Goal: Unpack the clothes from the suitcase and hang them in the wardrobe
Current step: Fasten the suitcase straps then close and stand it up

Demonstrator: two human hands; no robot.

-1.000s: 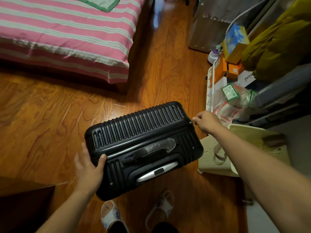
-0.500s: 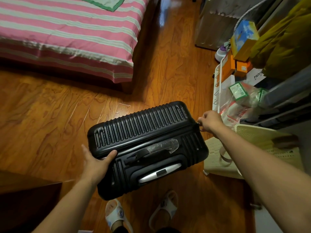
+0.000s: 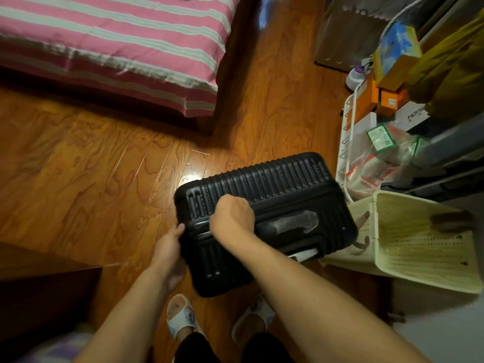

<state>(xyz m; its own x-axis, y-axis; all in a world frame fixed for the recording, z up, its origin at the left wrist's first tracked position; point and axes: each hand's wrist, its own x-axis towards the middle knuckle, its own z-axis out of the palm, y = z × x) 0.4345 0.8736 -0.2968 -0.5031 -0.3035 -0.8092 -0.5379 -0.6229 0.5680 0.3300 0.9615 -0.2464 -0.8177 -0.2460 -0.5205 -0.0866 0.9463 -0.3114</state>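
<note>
While bracing suitcase [image 3: 264, 203], right hand [image 3: 231, 218] fisted.

The black ribbed hard-shell suitcase [image 3: 264, 203] stands on the wooden plank floor [image 3: 104, 184]; pink striped bed [image 3: 117, 48] at ten o'clock, cream perforated plastic basket [image 3: 419, 244] touching it at three o'clock.
</note>
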